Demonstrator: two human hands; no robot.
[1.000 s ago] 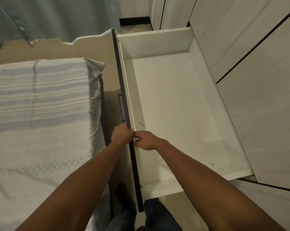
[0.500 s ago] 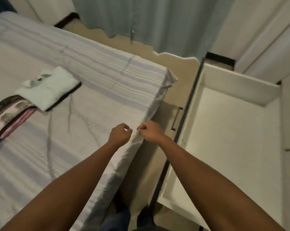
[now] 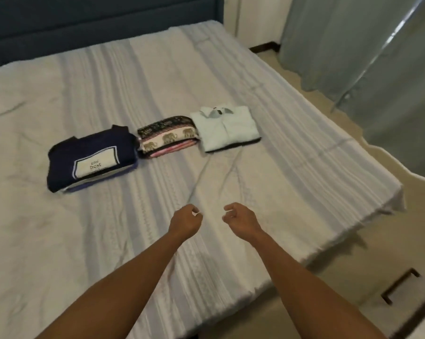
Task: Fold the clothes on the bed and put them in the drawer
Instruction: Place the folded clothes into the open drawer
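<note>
Three folded piles sit in a row mid-bed (image 3: 133,253): navy top (image 3: 91,159), elephant-print piece (image 3: 168,137), white shirt (image 3: 227,128). Left hand (image 3: 185,221) and right hand (image 3: 240,220) are curled, holding nothing, over bare sheet well short of the piles. Drawer handle (image 3: 399,286) is lower right, past the bed edge. Curtain (image 3: 353,45) is far right.

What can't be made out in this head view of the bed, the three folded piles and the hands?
All in the head view:
1. White drawer with dark handle: cut off by the bottom right corner, so its inside is unseen.
2. White patch on the navy folded garment: the lettering is blurred and too small.
3. Dark layer under the pale folded collared shirt: covered by it.
4. Left hand, right hand: fingers curl away, so any pinch is unclear.
</note>
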